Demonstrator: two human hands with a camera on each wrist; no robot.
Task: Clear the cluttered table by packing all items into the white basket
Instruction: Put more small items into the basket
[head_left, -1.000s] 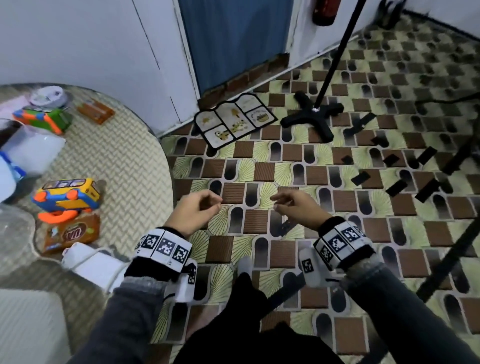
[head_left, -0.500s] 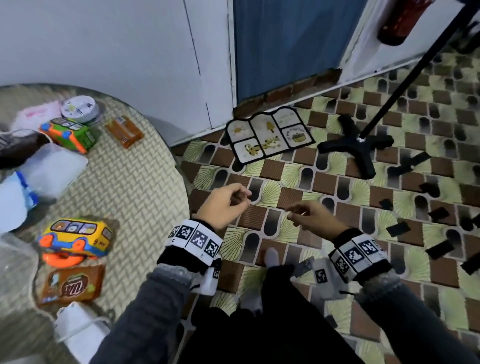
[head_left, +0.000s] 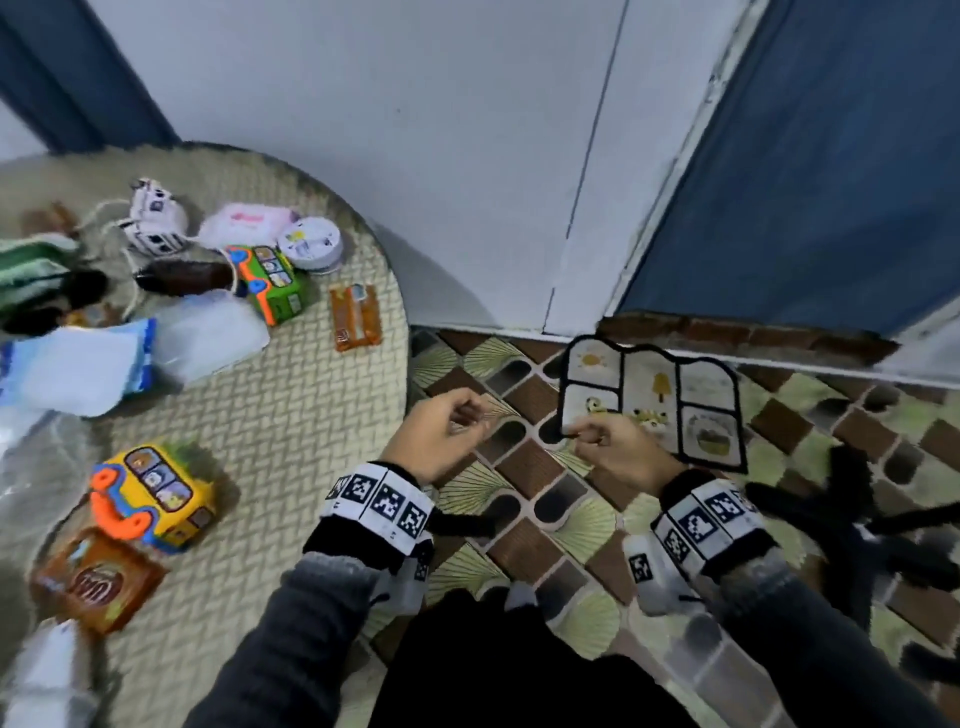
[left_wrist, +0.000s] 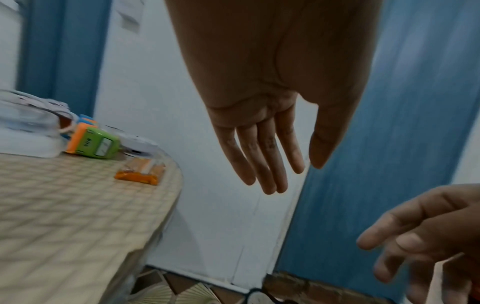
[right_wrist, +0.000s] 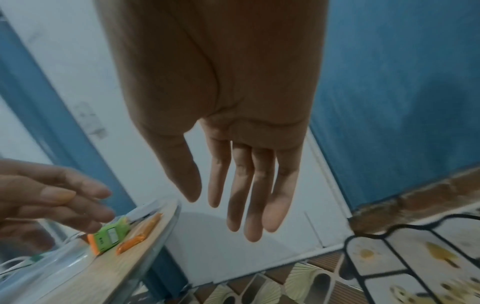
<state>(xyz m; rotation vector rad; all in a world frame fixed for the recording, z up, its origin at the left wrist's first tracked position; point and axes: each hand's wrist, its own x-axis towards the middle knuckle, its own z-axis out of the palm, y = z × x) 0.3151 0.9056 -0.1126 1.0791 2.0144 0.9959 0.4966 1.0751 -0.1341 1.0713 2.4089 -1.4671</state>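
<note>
A round table with a woven cover (head_left: 291, 415) stands at the left. On it lie a yellow toy bus (head_left: 153, 493), a green toy bus (head_left: 270, 283), a brown snack packet (head_left: 96, 582), an orange wafer packet (head_left: 356, 316), a round white tin (head_left: 310, 249), a pink wipes pack (head_left: 249, 224) and white-and-blue packs (head_left: 78, 371). My left hand (head_left: 475, 415) hovers just off the table's right edge, relaxed and holding nothing. My right hand (head_left: 589, 434) hangs beside it over the floor, also holding nothing. In the wrist views the left hand (left_wrist: 272, 164) and right hand (right_wrist: 233, 205) show loose, straight fingers. I cannot make out the white basket.
A picture mat (head_left: 654, 405) lies on the patterned floor under my right hand. A black stand base (head_left: 857, 525) spreads at the right. White wall and a blue door (head_left: 805, 156) close off the back. A clear plastic bag (head_left: 208, 332) lies among the table's clutter.
The head view has swung left and up, bringing more of the table and its far items into sight. Both hands stay raised in front of me, holding nothing.
</note>
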